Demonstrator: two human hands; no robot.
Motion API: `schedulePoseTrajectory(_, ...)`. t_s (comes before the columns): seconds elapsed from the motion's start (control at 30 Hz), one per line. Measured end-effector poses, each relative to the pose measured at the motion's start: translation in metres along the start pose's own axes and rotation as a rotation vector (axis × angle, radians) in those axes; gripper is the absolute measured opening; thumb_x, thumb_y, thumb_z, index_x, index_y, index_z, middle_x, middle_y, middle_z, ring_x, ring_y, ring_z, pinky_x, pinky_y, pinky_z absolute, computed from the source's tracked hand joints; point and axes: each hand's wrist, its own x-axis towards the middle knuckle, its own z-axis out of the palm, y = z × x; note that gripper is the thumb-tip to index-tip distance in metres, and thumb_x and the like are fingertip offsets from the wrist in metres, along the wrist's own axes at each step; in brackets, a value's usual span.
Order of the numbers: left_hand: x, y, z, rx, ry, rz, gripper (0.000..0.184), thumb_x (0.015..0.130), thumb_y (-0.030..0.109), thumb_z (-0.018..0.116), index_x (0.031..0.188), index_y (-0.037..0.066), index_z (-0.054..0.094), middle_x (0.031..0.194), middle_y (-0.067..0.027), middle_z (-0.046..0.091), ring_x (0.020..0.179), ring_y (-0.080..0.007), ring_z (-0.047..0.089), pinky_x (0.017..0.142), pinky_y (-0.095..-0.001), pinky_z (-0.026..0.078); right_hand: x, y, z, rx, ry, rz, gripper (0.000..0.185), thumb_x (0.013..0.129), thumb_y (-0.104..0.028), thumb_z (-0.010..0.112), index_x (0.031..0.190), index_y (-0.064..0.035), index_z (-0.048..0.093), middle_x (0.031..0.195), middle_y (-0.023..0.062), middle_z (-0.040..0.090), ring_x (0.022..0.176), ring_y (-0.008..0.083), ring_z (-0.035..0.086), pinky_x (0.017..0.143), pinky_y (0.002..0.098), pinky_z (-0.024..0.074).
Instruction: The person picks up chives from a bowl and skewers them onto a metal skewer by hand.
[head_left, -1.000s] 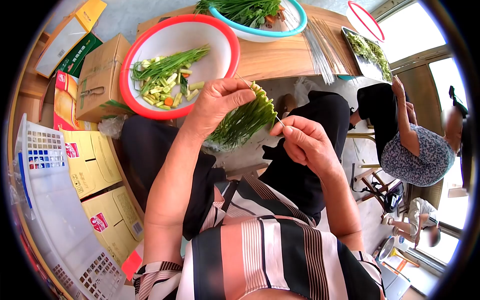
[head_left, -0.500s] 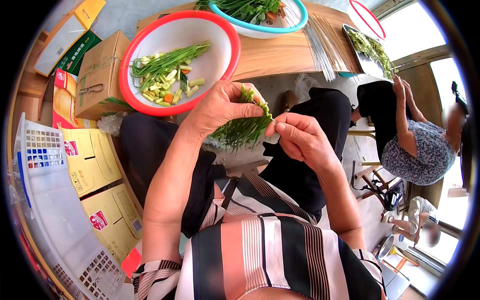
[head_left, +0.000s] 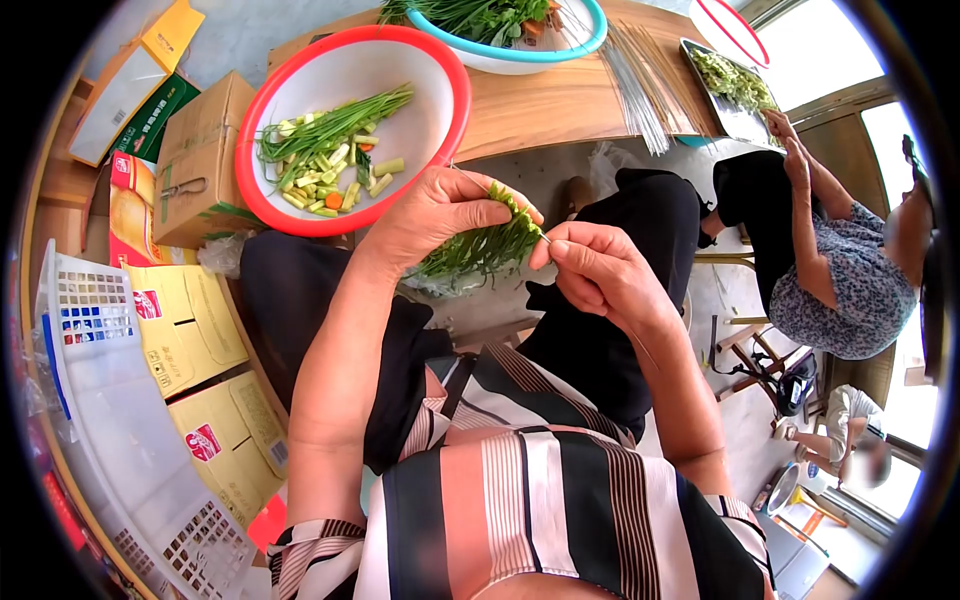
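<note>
A bunch of long green chives [head_left: 478,250] hangs over my lap, its upper ends lined up along a thin metal skewer [head_left: 545,238]. My left hand [head_left: 430,215] is closed on the chives, thumb pressed against them. Pinched between thumb and fingers of my right hand [head_left: 597,268] is the skewer's end, just right of the bunch. The left part of the skewer is mostly hidden by my left hand. Nearest to my left hand stands a red-rimmed white basin [head_left: 425,95] holding chopped pale green stems [head_left: 318,178], chives and some orange pieces.
A blue-rimmed basin [head_left: 540,55] of greens, loose skewers [head_left: 640,90] and a tray [head_left: 745,125] of greens occupy the wooden table [head_left: 510,112]. Cardboard boxes [head_left: 200,150] and a white plastic crate [head_left: 130,400] stand left. A seated person [head_left: 840,280] works at right; another is farther off.
My hands keep nearly the same hold on the chives and skewer. The seated person's hands have moved up to the tray edge. The view has shifted slightly.
</note>
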Motion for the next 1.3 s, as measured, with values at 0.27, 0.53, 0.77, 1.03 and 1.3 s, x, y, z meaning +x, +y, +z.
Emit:
schedulePoseTrajectory(0.27, 0.0, -0.013, -0.026, 0.176, 0.328, -0.088, 0.018, 0.091, 0.008, 0.061, 0.105, -0.002, 0.066, 0.095, -0.0066, 0.069, 0.09, -0.0125, 0.064, 0.084, -0.0245, 0.05, 0.004, 0.005, -0.039, 0.016, 0.065, -0.034, 0.022, 0.099, -0.019, 0.049, 0.096, -0.0008, 0.062, 0.048, -0.0071, 0.035, 0.039, 0.0021, 0.027, 0.037, 0.0193, 0.0199)
schedulePoseTrajectory(0.53, 0.021, -0.012, -0.124, 0.426, 0.801, -0.141, 0.015, 0.09, 0.011, 0.061, 0.098, 0.002, 0.069, 0.089, -0.0063, 0.07, 0.083, -0.0132, 0.067, 0.075, -0.0266, 0.052, 0.01, 0.011, -0.064, 0.158, 0.158, -0.086, 0.021, 0.099, -0.018, 0.049, 0.095, -0.0007, 0.061, 0.048, -0.0056, 0.036, 0.039, 0.003, 0.027, 0.037, 0.0198, 0.0205)
schedulePoseTrajectory(0.77, 0.065, -0.059, -0.221, 1.186, 0.853, -0.238, 0.03, 0.078, 0.019, 0.071, 0.105, 0.007, 0.068, 0.102, -0.0109, 0.068, 0.094, -0.0231, 0.065, 0.083, -0.0353, 0.051, 0.006, 0.009, -0.076, 0.209, 0.185, -0.067, 0.021, 0.099, -0.017, 0.049, 0.095, 0.0001, 0.061, 0.047, -0.0052, 0.037, 0.038, 0.0031, 0.028, 0.036, 0.0203, 0.0213)
schedulePoseTrajectory(1.03, 0.096, -0.08, -0.222, 1.709, 0.605, -0.483, 0.053, 0.072, 0.022, 0.076, 0.121, 0.01, 0.059, 0.117, -0.0117, 0.057, 0.114, -0.0301, 0.051, 0.094, -0.0436, 0.041, 0.009, 0.009, -0.078, 0.223, 0.213, -0.029, 0.021, 0.098, -0.017, 0.049, 0.095, 0.0001, 0.061, 0.047, -0.0052, 0.037, 0.038, 0.003, 0.028, 0.037, 0.0206, 0.0216)
schedulePoseTrajectory(1.3, 0.1, -0.089, -0.224, 1.774, 0.552, -0.434, 0.037, 0.07, 0.01, 0.07, 0.106, 0.006, 0.062, 0.112, -0.014, 0.054, 0.11, -0.0304, 0.051, 0.093, -0.0435, 0.04, 0.012, 0.006, -0.072, 0.199, 0.212, -0.006, 0.022, 0.099, -0.016, 0.049, 0.096, 0.001, 0.061, 0.047, -0.0058, 0.037, 0.039, 0.0025, 0.028, 0.037, 0.0206, 0.0212)
